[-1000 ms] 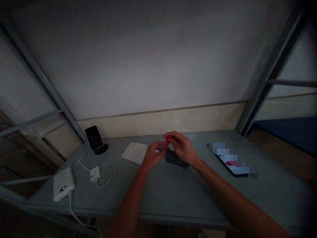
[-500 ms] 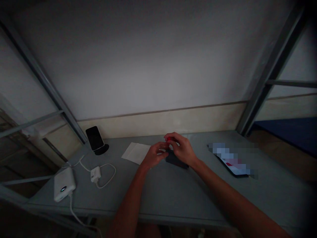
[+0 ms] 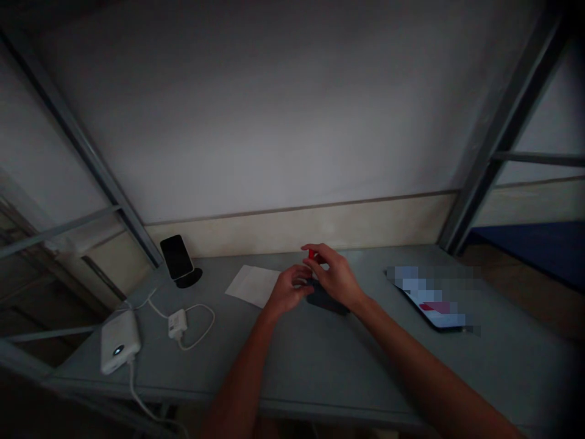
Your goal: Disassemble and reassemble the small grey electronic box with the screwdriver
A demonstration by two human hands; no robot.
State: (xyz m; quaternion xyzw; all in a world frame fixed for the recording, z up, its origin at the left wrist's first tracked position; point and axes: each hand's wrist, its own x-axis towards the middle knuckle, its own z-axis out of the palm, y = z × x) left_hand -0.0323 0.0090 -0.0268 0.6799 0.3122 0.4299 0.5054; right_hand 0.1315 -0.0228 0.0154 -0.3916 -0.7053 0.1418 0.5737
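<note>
My right hand (image 3: 337,277) pinches a small red piece (image 3: 311,253) upright between thumb and forefinger; its lower end is hidden by the fingers, so I cannot tell its kind. My left hand (image 3: 289,288) is close against it from the left, fingers curled just below the red piece; what they grip, if anything, is hidden. Under both hands a dark flat object (image 3: 325,300) rests on the grey tabletop (image 3: 315,360), partly covered by the right hand. A sheet of white paper (image 3: 251,285) lies beside my left hand.
At left are a phone-like black screen (image 3: 177,256) on a round stand, a white charger (image 3: 177,323) with looped cable, and a white power bank (image 3: 119,341). A lit, partly blurred phone or tablet (image 3: 427,302) lies at right. Metal frame posts (image 3: 498,134) flank the table.
More of the red piece now shows above my fingers, and it sits slightly higher. The left fingers have shifted a little lower relative to it. The whole view has tilted slightly.
</note>
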